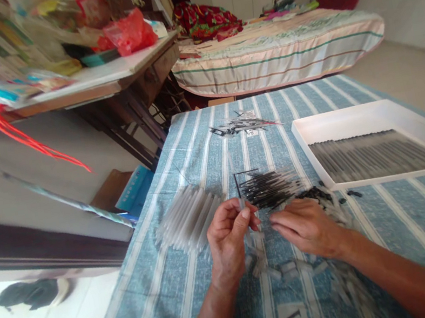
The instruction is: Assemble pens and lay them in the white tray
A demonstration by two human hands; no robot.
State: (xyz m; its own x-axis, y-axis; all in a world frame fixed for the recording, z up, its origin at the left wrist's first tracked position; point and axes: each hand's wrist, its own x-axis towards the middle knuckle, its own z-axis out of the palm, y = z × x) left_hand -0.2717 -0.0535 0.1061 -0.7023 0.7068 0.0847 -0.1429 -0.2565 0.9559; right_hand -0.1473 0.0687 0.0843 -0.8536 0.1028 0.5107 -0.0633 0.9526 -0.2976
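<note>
My left hand [231, 232] is closed, pinching an upright clear pen barrel [241, 203] with a dark refill showing in its upper part. To its left lies a bundle of frosted pen barrels [193, 214]. My right hand [310, 226] is closed, with thumb and fingertips pressed together just right of the left hand; whatever they hold is too small to make out. Beyond both hands is a pile of black pen refills [269, 188]. Small black plugs [313, 195] lie beside the right hand, and clear caps [289, 269] are scattered nearer to me.
A white tray [356, 183] with a row of finished-looking pens [372, 155] stands at the right. Loose refills and bits [243, 125] lie near the far edge of the striped tablecloth [144, 286]. A cluttered desk [101, 88] is at the left, a bed [280, 54] behind.
</note>
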